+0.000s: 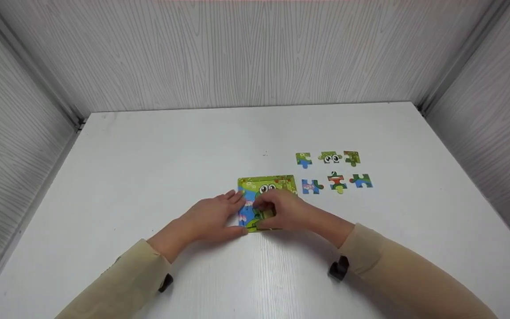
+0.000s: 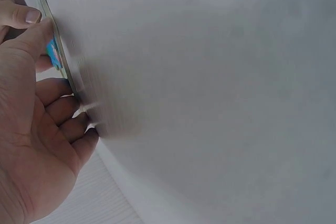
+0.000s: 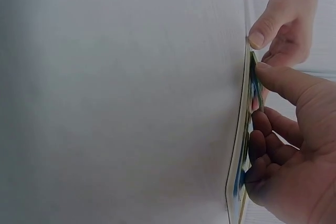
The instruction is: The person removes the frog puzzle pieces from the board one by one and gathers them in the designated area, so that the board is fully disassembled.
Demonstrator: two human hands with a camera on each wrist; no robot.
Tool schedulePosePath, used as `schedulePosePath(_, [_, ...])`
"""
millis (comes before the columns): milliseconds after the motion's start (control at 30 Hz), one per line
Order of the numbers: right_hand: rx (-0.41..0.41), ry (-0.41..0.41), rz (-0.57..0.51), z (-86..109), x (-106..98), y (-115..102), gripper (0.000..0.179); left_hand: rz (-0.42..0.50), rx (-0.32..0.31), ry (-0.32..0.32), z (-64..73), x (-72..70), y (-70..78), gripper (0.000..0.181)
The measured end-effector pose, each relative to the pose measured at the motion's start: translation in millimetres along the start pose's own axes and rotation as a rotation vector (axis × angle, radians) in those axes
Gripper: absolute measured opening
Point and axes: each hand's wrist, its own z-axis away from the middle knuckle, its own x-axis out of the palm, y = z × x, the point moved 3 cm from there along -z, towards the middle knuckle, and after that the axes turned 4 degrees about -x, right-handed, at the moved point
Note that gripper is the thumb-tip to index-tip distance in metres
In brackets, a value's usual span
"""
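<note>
A small square jigsaw puzzle board with a green cartoon frog lies flat on the table. My left hand rests at its left side, fingers relaxed along the edge and thumb at the near left corner. From the right, my right hand reaches over the board, covering much of its right half. Between its thumb and fingers it pinches a puzzle piece, tilted just above the board in the right wrist view. The left wrist view shows the left fingertips touching down beside the board's edge.
Several loose puzzle pieces lie in two rows right of the board, among them one with eyes and one with a red mouth. The white table is bordered by wood-grain panels at the back and sides.
</note>
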Motion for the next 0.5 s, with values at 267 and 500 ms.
schedulePosePath(267, [-0.037, 0.043, 0.023, 4.3, -8, -3, 0.038, -0.003, 0.018, 0.015, 0.4, -0.4, -0.2, 0.085])
schedulePosePath(500, [-0.086, 0.097, 0.011, 15.8, -27, -1, 0.04, 0.001, 0.019, 0.026, 1.3, 0.0, -0.2, 0.084])
